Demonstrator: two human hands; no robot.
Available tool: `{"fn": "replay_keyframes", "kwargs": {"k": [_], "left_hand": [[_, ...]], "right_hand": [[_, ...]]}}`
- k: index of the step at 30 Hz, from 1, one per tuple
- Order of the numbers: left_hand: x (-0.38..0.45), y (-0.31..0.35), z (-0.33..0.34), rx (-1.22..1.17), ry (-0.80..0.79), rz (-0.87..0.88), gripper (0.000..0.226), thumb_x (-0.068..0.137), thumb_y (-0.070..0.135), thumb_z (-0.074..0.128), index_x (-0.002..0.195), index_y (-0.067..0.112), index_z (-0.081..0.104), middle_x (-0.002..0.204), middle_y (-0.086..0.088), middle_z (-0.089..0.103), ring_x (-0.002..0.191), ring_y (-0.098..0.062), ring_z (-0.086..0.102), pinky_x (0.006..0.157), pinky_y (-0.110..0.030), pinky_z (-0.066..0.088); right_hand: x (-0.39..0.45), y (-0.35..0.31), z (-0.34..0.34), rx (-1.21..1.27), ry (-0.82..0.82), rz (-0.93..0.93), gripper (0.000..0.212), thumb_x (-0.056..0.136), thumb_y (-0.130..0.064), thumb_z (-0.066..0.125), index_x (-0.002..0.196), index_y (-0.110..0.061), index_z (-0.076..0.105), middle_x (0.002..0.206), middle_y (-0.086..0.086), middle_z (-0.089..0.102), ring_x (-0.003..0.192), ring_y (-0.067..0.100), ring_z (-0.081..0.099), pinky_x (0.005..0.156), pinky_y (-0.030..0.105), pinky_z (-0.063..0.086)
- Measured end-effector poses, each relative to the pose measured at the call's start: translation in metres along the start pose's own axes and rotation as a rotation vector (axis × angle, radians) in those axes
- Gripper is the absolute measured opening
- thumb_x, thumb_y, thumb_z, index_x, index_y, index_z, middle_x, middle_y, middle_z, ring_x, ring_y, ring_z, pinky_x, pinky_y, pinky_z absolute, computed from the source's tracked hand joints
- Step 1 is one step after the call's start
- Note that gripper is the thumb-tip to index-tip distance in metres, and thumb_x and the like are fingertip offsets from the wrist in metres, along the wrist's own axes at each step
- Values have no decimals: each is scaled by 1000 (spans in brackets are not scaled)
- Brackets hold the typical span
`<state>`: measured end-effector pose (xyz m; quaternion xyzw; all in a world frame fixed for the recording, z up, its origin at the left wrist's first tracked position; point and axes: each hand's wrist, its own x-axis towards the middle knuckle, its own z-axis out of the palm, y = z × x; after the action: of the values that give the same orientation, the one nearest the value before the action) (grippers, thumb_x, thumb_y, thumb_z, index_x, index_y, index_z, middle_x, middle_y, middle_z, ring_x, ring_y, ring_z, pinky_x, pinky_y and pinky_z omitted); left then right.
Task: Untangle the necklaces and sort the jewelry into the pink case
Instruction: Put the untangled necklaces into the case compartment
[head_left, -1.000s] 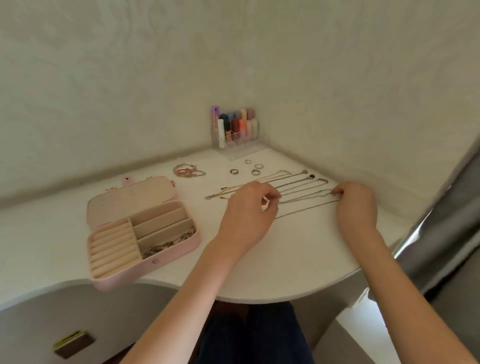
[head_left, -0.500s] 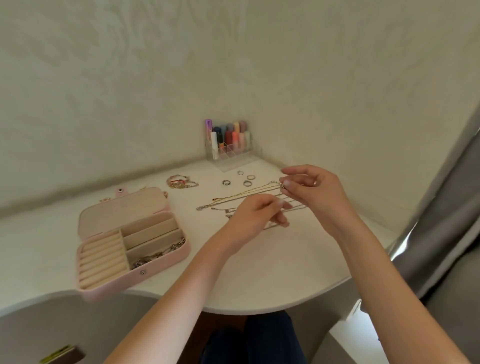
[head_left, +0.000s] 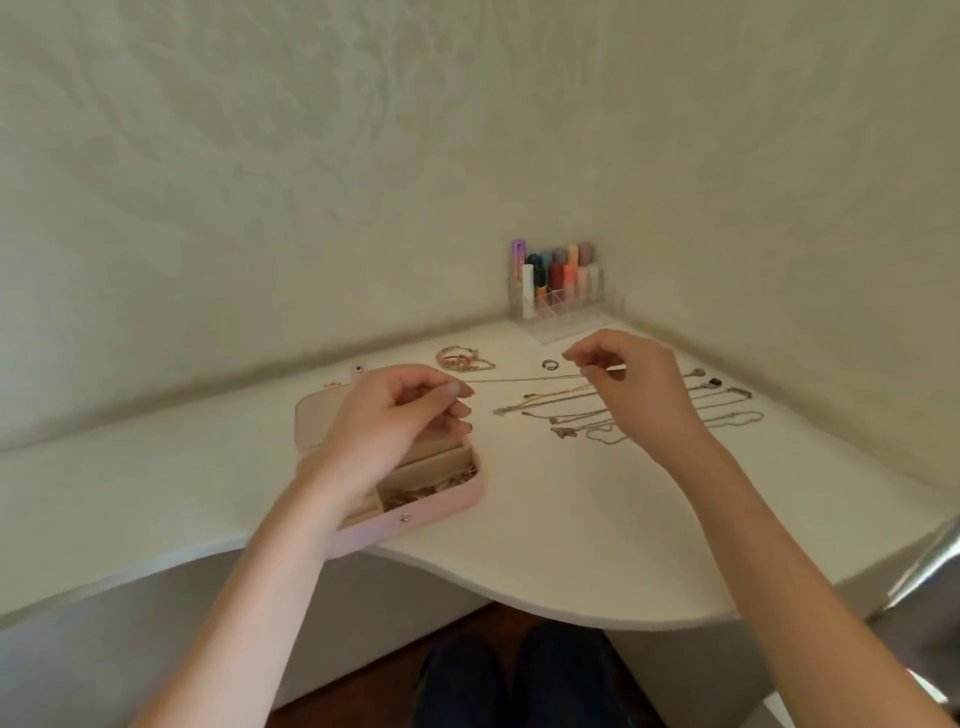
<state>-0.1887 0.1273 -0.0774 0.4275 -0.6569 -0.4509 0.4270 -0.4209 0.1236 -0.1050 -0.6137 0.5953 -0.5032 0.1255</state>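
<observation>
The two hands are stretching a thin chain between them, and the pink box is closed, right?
Not quite. The head view shows the pink box open. The left hand and right hand do stretch a thin chain between them.

Soft, even daylight is filling the scene — dim-ish, with a greenish-cream cast. A bright glint is showing at the lower right edge, suggesting light is coming from that side. Faint shadows are lying under the table edge. Wide-angle distortion is bending the edges — fine detail is looking soft throughout.
</observation>
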Motion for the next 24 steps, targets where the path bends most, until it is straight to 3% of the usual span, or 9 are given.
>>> {"fn": "replay_keyframes", "kwargs": {"k": [5, 13, 19, 22, 24], "left_hand": [[-5, 7, -24, -18, 40, -11, 15, 91, 12, 57, 85, 13, 71, 77, -3, 73, 73, -15, 71, 69, -22, 57], [-17, -16, -32, 134, -18, -89, 13, 90, 4, 58, 84, 1, 69, 78, -8, 73, 71, -17, 72, 70, -24, 58], [-20, -32, -36, 490, -19, -88, 11, 85, 20, 67, 92, 28, 69, 83, 10, 72, 85, -5, 67, 83, -25, 51], [-16, -27, -35, 387, 9, 14, 31, 78, 7, 69, 97, 30, 61, 92, 10, 69, 93, -7, 66, 84, -19, 50], [-18, -21, -30, 237, -52, -13, 35, 78, 10, 72, 103, 31, 59, 93, 9, 71, 94, -5, 66, 86, -21, 51]], "right_hand": [[-1, -16, 22, 27, -50, -7, 29, 87, 3, 57, 87, -23, 70, 87, -10, 67, 82, -3, 59, 70, 2, 42], [-3, -48, 33, 120, -101, -73, 25, 86, 1, 60, 90, -21, 71, 86, -14, 67, 81, -4, 59, 73, 7, 47], [-11, -89, 38, 299, -215, -161, 28, 82, 4, 64, 86, -23, 69, 86, -9, 70, 80, 1, 64, 72, 11, 50], [-16, -103, 46, 386, -294, -206, 31, 81, 8, 64, 86, -22, 69, 85, -6, 70, 80, 3, 65, 75, 11, 49], [-17, -108, 49, 435, -318, -197, 28, 81, 8, 64, 88, -19, 70, 86, -7, 70, 78, 2, 64, 71, 10, 48]]}}
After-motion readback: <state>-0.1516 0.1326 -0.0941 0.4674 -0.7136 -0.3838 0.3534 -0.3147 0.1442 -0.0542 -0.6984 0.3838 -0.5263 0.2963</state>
